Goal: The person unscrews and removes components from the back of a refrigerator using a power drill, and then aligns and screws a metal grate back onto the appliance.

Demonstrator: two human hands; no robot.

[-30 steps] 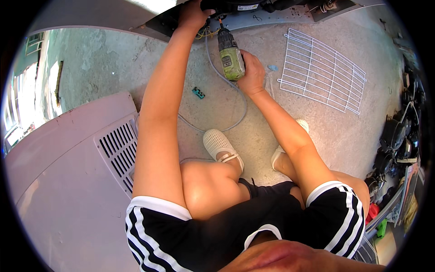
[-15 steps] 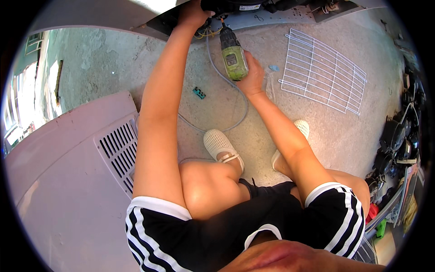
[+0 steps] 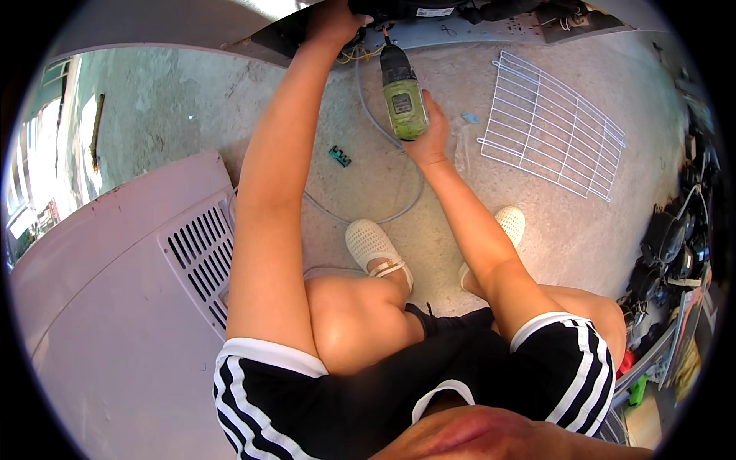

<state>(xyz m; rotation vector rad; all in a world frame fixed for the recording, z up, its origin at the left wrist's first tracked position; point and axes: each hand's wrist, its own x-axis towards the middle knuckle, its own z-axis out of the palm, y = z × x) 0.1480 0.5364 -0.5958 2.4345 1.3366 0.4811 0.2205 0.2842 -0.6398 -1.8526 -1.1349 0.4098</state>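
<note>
Drill (image 3: 405, 110) with a yellow-green body, black front end and copper-orange bit (image 3: 386, 36). To the drill's right, a white wire rack (image 3: 552, 126) in a grid pattern. To its left, thin yellow wires (image 3: 357, 57), a small teal-and-black block (image 3: 340, 156) and, farther out, a pale lilac panel (image 3: 115, 307) with rows of dark slots. Below the drill, cream shoes (image 3: 371, 240) dotted with holes, and a black shirt (image 3: 383, 383) with white-striped, white-edged sleeves.

A black shirt (image 3: 368, 391) is showing white-striped sleeves (image 3: 264, 406), white cuffs (image 3: 272, 355) and collar (image 3: 454, 385); dark shorts (image 3: 452, 323) and cream perforated clogs (image 3: 371, 241) are showing too.
</note>
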